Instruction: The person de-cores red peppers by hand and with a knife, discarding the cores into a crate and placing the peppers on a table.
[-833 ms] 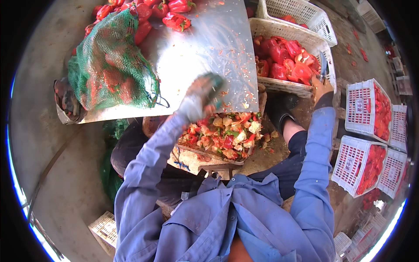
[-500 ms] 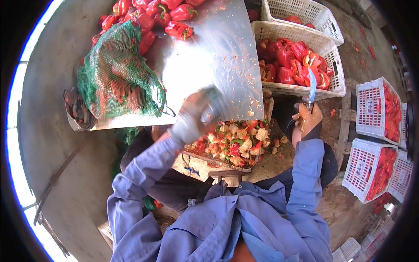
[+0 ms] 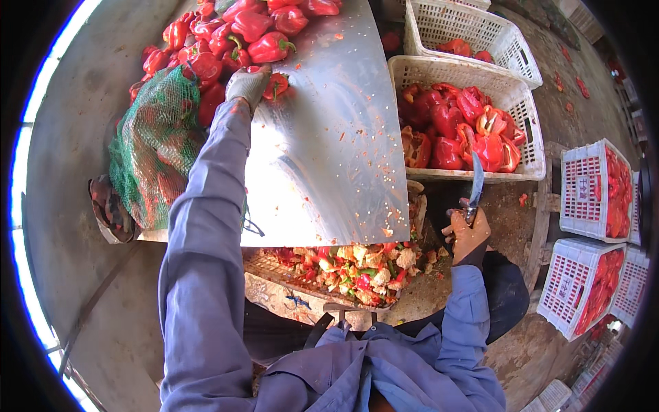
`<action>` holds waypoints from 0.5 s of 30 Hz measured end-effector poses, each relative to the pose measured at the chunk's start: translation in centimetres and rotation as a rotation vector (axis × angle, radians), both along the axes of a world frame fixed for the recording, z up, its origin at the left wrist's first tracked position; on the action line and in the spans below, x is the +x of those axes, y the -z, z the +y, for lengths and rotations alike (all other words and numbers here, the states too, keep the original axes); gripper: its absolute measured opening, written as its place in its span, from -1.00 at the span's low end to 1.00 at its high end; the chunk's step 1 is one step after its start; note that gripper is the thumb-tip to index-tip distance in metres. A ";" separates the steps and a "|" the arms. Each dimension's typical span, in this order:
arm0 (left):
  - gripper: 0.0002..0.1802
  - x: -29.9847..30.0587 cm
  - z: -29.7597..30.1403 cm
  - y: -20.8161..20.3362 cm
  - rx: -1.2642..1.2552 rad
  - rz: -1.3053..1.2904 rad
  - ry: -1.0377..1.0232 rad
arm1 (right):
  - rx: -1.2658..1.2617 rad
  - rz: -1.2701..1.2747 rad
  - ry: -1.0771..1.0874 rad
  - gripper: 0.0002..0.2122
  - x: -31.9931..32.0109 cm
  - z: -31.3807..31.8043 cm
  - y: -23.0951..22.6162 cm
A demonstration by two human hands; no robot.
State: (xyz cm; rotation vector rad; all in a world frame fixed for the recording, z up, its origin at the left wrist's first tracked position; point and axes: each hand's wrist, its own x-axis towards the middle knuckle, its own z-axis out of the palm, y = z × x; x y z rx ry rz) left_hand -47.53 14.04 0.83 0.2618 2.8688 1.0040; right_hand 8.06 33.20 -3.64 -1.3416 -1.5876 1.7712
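Note:
My left hand [image 3: 248, 86], in a pale work glove, is stretched over the metal table to the near edge of a heap of red bell peppers [image 3: 250, 26]. Its fingers are curled round the left side of one red bell pepper [image 3: 276, 86], partly covering it. On the right, my right hand [image 3: 469, 233] grips a knife [image 3: 476, 184] with a curved blade pointing up. That hand is above my knee, just in front of a white crate [image 3: 473, 176] of cut red peppers [image 3: 453, 120].
A green mesh bag [image 3: 154, 147] lies on the left of the metal table [image 3: 329, 151]. Below the table edge sits a container of pepper cores and scraps [image 3: 364, 271]. Another white crate [image 3: 473, 27] stands behind the first; filled crates [image 3: 583, 192] stand at far right.
My left hand has moved up and away from above the scraps to the pepper at the heap's edge. My right hand still holds the knife. The view has shifted.

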 end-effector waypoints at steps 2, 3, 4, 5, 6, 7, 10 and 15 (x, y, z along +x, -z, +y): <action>-0.19 0.4 -0.7 1.1 0.063 -0.005 0.024 | -0.007 -0.008 -0.028 -0.62 -0.3 -0.2 0.1; -0.38 1.0 -1.6 1.7 0.323 -0.126 0.088 | -0.007 0.002 -0.037 -0.62 -0.4 -0.3 0.1; -0.43 2.3 -2.2 2.0 0.422 -0.141 0.115 | -0.008 0.008 -0.044 -0.62 -0.4 -0.5 0.1; -0.48 3.9 -2.5 2.0 0.524 -0.153 0.146 | -0.011 0.006 -0.021 -0.66 -0.7 -0.8 -0.5; -0.52 5.7 -2.9 1.9 0.625 -0.165 0.175 | 0.001 0.001 -0.023 -0.67 -0.9 -1.1 -0.5; -0.54 8.3 -3.7 1.5 0.734 -0.153 0.187 | 0.012 -0.003 -0.033 -0.68 -1.0 -1.5 -0.6; -0.51 15.5 -5.3 0.9 0.868 -0.146 0.267 | 0.061 0.025 -0.046 -0.68 -1.4 -3.0 -0.9; -0.32 25.9 -7.9 0.3 0.599 0.028 0.395 | 0.400 0.022 -0.234 -0.70 -3.1 -7.7 -2.6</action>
